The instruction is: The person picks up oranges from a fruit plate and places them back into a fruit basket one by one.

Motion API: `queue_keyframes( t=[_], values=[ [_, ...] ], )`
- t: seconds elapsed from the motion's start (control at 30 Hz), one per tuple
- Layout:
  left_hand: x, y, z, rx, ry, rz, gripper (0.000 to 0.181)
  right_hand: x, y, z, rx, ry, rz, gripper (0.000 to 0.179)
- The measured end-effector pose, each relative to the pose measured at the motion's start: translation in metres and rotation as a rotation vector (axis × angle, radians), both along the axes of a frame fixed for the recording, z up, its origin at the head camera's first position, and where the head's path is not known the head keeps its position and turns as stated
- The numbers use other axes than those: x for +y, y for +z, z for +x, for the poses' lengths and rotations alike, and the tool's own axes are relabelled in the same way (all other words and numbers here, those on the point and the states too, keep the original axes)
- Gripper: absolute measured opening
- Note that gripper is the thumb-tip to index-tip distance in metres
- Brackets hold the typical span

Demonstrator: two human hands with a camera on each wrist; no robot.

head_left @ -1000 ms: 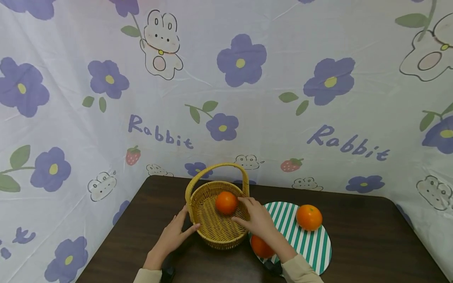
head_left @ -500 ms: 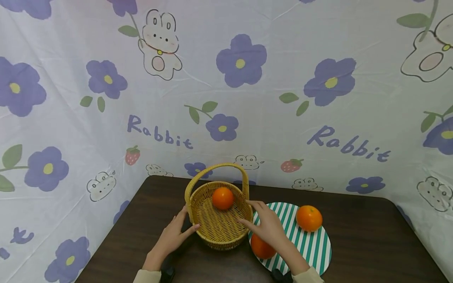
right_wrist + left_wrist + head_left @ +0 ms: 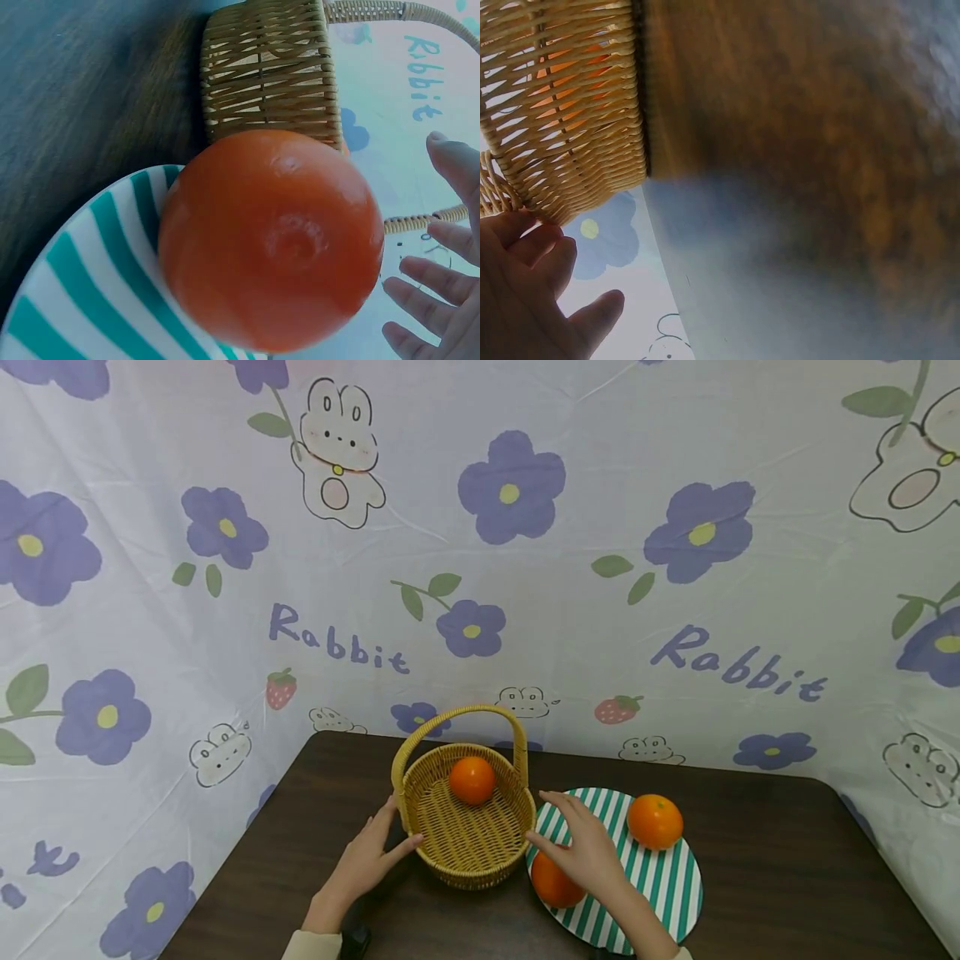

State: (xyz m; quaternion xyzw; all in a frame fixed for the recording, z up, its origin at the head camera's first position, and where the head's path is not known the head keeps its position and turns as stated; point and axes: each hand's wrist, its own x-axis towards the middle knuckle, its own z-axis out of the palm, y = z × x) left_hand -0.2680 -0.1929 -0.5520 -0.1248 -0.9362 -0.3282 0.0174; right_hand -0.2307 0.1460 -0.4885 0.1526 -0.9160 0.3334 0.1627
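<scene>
A yellow woven basket (image 3: 468, 860) with a tall arched handle stands on the table, with one orange (image 3: 472, 780) inside near its back. My left hand (image 3: 365, 858) rests against the basket's left side; in the left wrist view its fingertips (image 3: 544, 240) touch the weave. To the right of the basket, my right hand (image 3: 588, 852) hovers over the striped plate with fingers spread and nothing in them. Partly covered by that hand, a second orange (image 3: 553, 883) lies at the plate's left edge and looms large in the right wrist view (image 3: 270, 247).
The round green-and-white striped plate (image 3: 607, 935) lies to the right of the basket. Another orange (image 3: 655, 822) sits on its far right part. Behind the dark wooden table (image 3: 780, 860) hangs a white cloth (image 3: 570, 593) printed with flowers and rabbits.
My right hand has let go of the orange in the basket and moved right, out over the plate. That orange has shifted slightly left. My left hand has stayed put.
</scene>
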Motion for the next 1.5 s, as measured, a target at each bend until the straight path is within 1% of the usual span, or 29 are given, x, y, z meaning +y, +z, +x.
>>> queue_keyframes(
  t=[0.27,0.5,0.7,0.8,1.03,1.13,1.3,1.5],
  values=[
    [0.000,0.000,0.001,-0.008,0.005,-0.001,0.087,0.012,-0.003,0.009,-0.007,-0.013,-0.043,0.058],
    [0.001,0.000,0.001,-0.009,0.007,0.004,0.087,0.021,-0.007,0.017,-0.035,-0.015,-0.095,0.063],
    [0.001,-0.001,0.002,-0.006,0.009,0.007,0.087,0.026,-0.015,0.023,-0.064,-0.038,-0.081,0.066],
    [0.000,-0.001,0.002,-0.003,0.008,0.010,0.087,0.027,-0.018,0.025,-0.092,-0.047,-0.067,0.068],
    [0.000,-0.002,0.001,-0.007,0.010,0.010,0.087,0.029,-0.026,0.029,-0.204,-0.075,-0.045,0.069],
    [0.000,-0.003,0.002,-0.008,0.012,0.012,0.087,0.029,-0.029,0.031,-0.232,-0.074,-0.044,0.069],
    [0.000,-0.002,0.003,-0.006,0.012,0.011,0.087,0.029,-0.033,0.034,-0.247,-0.053,-0.057,0.070],
    [0.001,-0.002,0.004,0.017,0.000,0.035,0.085,0.029,-0.039,0.038,-0.259,-0.037,-0.072,0.076]
  ],
)
